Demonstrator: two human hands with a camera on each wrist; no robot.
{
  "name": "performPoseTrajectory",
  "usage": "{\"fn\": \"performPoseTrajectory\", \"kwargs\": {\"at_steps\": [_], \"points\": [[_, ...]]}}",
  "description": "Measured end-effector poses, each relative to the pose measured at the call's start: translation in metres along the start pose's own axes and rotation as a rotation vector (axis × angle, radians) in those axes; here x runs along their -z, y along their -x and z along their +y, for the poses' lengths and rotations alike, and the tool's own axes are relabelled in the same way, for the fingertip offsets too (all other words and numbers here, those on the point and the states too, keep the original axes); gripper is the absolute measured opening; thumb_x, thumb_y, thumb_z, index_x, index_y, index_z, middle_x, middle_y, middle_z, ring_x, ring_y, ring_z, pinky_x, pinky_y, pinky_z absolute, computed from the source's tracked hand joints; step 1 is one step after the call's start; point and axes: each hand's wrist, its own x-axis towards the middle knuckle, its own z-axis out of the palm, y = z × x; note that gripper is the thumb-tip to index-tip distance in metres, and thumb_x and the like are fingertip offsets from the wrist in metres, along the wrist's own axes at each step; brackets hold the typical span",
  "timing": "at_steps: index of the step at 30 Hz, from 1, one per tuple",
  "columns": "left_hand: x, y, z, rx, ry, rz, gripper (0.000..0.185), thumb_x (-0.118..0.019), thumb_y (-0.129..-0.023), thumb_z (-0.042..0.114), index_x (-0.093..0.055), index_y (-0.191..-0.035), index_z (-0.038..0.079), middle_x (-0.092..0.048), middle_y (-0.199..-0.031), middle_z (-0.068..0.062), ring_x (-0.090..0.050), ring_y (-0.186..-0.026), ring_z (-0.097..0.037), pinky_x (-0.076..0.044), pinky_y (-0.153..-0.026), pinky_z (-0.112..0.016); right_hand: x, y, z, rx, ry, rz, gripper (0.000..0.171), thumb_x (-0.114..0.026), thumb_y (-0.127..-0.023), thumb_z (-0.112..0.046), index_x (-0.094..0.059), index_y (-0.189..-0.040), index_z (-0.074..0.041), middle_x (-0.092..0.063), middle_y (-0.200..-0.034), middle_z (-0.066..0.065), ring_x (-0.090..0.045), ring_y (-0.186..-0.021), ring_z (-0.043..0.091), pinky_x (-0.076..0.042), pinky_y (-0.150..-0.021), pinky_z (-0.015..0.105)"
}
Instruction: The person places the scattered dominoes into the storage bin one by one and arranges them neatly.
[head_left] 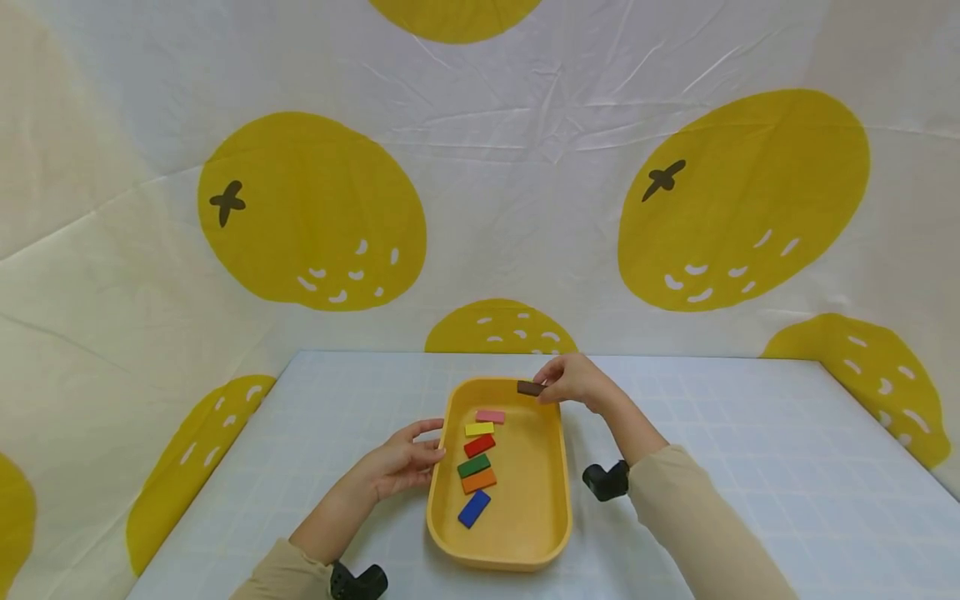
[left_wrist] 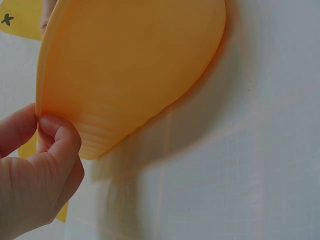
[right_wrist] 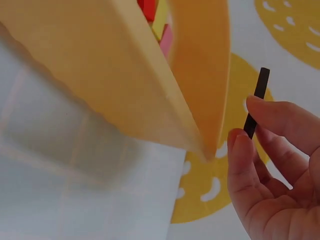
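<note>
A yellow oval tray (head_left: 551, 467) lies on the white table and holds a row of flat blocks: pink (head_left: 490, 416), yellow (head_left: 479, 429), red (head_left: 479, 445), green (head_left: 474, 465), orange (head_left: 478, 481) and blue (head_left: 474, 508). My right hand (head_left: 573, 382) pinches a thin brown block (head_left: 530, 388) over the tray's far rim; in the right wrist view the brown block (right_wrist: 256, 100) sits edge-on between thumb and fingertips. My left hand (head_left: 405, 458) grips the tray's left rim, with thumb and fingers (left_wrist: 57, 145) pinching the tray's edge (left_wrist: 45, 107).
The table (head_left: 750, 467) is covered with a pale grid-patterned sheet. A white cloth printed with large yellow oranges (head_left: 311, 212) hangs behind and along both sides. Black wrist-camera mounts (head_left: 606, 481) sit on both forearms.
</note>
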Motion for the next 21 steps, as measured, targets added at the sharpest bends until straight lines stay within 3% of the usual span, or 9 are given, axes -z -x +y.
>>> {"fn": "performPoseTrajectory", "kwargs": {"at_steps": [6,21], "points": [[0.001,0.000,0.001,0.001,-0.008,-0.001,0.057,-0.050,-0.091,-0.007,-0.027,-0.141,0.005,-0.040,-0.136,-0.023,-0.057,-0.100,-0.026,-0.050,-0.082,-0.036,-0.014,-0.005,-0.005,-0.021,-0.024,-0.002,0.024,-0.073,-0.072,0.007,-0.067,-0.096,0.008,-0.061,-0.088,0.011,-0.058,-0.075,0.019,-0.053,-0.070,0.031],[0.001,-0.001,0.001,0.010,0.002,-0.008,0.057,-0.050,-0.091,-0.007,-0.028,-0.141,0.005,-0.042,-0.134,-0.022,-0.057,-0.099,-0.025,-0.050,-0.081,-0.034,-0.034,-0.012,-0.008,-0.093,0.039,0.012,0.018,-0.076,-0.069,0.006,-0.069,-0.086,0.001,-0.060,-0.076,0.008,-0.053,-0.069,0.019,-0.052,-0.067,0.028]]}}
